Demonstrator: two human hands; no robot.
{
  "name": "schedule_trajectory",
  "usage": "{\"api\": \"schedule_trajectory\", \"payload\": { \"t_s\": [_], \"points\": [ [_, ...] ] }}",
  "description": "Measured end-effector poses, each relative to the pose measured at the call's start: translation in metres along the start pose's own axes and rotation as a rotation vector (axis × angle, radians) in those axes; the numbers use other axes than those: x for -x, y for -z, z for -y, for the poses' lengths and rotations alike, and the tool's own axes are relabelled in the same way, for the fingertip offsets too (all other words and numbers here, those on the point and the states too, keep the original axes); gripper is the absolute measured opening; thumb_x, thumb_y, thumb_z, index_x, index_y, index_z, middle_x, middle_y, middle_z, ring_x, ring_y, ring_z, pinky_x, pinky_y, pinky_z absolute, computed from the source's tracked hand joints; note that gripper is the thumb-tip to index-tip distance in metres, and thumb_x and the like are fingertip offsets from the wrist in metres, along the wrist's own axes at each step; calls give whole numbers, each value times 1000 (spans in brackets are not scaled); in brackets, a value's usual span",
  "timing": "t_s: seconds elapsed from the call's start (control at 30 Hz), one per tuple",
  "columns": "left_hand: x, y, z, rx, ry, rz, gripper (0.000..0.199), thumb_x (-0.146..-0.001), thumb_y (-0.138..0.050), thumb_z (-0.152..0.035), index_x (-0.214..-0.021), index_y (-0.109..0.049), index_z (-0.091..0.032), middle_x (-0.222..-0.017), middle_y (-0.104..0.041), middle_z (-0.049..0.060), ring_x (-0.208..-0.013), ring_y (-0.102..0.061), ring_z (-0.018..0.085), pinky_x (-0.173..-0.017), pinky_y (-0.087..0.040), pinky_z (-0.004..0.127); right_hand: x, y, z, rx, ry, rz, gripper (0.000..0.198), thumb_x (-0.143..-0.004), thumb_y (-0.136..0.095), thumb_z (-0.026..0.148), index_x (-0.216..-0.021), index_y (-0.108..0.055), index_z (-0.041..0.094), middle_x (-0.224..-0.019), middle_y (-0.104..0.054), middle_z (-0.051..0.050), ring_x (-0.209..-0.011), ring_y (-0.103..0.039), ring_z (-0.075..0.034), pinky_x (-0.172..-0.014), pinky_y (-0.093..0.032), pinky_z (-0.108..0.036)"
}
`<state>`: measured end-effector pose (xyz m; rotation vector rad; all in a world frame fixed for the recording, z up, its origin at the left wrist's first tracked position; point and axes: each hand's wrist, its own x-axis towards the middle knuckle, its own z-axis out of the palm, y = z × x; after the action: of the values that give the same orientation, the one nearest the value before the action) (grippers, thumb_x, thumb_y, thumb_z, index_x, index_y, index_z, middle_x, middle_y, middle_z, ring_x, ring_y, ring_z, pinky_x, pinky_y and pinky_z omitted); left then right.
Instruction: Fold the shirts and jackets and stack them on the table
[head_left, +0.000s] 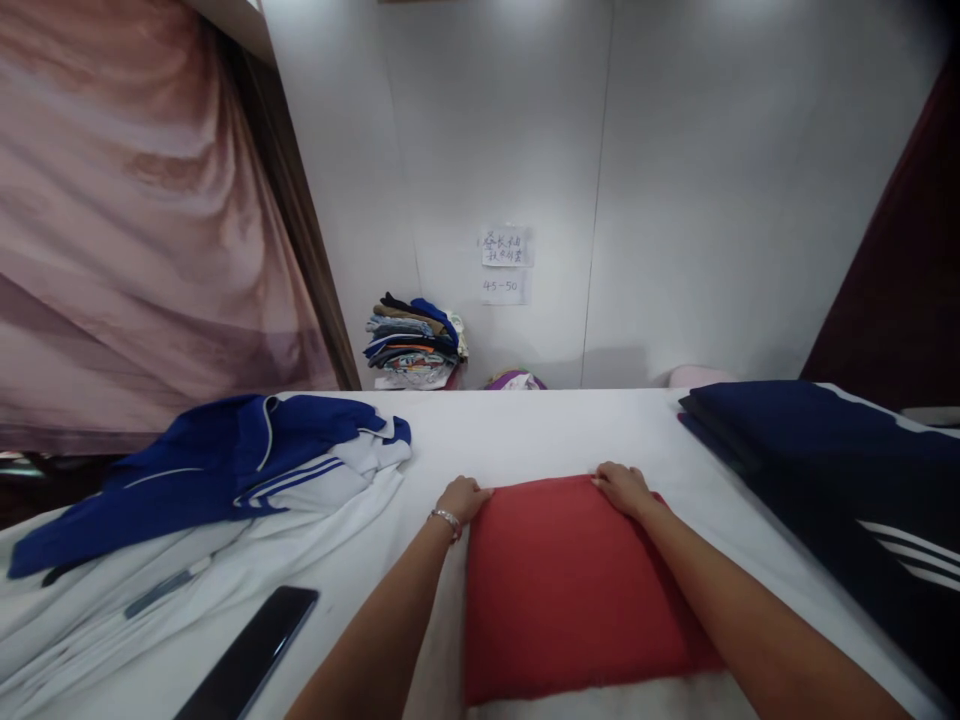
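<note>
A red folded garment (570, 590) lies flat on the white table in front of me, forming a near-square. My left hand (463, 499), with a bracelet at the wrist, pinches its far left corner. At the far right corner, my right hand (624, 487) has its fingers closed on the edge, thumb side inward. The fingertips of both hands are partly hidden at the cloth. My right forearm covers part of the garment's right side.
Left on the white table (457, 425) lies a crumpled blue-and-white jacket (247, 450), with a black phone (251, 650) nearer me. Dark folded clothes (817, 480) are piled at right. Beyond the table's far edge stand a clothes stack (412, 340) and a wall with paper notes (506, 265).
</note>
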<state>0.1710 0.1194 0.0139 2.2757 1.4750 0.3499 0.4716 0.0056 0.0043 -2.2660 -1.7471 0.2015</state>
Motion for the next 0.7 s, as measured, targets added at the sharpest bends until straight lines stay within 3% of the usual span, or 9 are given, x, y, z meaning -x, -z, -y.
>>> {"api": "schedule_trajectory", "payload": {
  "t_s": [0.07, 0.13, 0.23, 0.33, 0.43, 0.53, 0.7],
  "points": [
    [8, 4, -13, -25, -1, -45, 37, -83, -50, -34, -98, -65, -4, -106, -64, 21, -98, -60, 29, -81, -43, 36, 5, 4, 9, 21, 11, -25, 28, -88, -41, 22, -102, -64, 17, -114, -65, -13, -113, -53, -27, -103, -22, -50],
    [21, 4, -28, -40, -71, -88, 44, -86, -46, -35, -118, -58, -6, -129, -54, 21, -119, -49, 29, -96, -37, 38, 13, 8, 19, 21, 67, -59, 38, -90, -37, 23, -123, -57, 18, -136, -52, -13, -131, -37, -27, -109, -13, -51],
    [43, -7, -42, -48, -201, -15, 57, -85, -48, -49, -130, -51, -14, -146, -39, 16, -137, -31, 29, -111, -22, 44, 30, 9, 27, -49, 227, -4, 54, -93, -33, 43, -141, -41, 20, -151, -32, -10, -142, -19, -26, -113, -12, -48],
    [61, -26, -41, 15, -195, 43, 58, -79, -53, -57, -127, -55, -25, -145, -43, 10, -138, -29, 32, -113, -17, 49, 44, 4, 25, -88, 249, 148, 67, -89, -32, 60, -142, -41, 19, -151, -30, -12, -142, -19, -29, -114, -11, -49],
    [66, -37, -33, 93, -198, -51, 49, -75, -57, -59, -117, -61, -35, -136, -53, 1, -136, -34, 31, -112, -21, 46, 50, -2, 16, -92, 191, 173, 70, -88, -30, 63, -140, -44, 18, -149, -34, -12, -140, -24, -29, -115, -10, -49],
    [65, -37, -30, 82, -195, -49, 50, -75, -57, -61, -117, -62, -35, -136, -54, 0, -136, -34, 31, -113, -21, 47, 48, -6, 11, -108, 185, 154, 70, -88, -29, 63, -139, -45, 17, -149, -35, -12, -140, -24, -28, -115, -11, -47],
    [66, -31, -35, -16, -192, 38, 61, -81, -46, -62, -129, -55, -25, -147, -39, 7, -140, -26, 28, -114, -16, 47, 48, 1, 18, -126, 158, 178, 69, -89, -30, 60, -139, -45, 15, -148, -36, -12, -140, -25, -27, -115, -10, -47]
  ]
}}
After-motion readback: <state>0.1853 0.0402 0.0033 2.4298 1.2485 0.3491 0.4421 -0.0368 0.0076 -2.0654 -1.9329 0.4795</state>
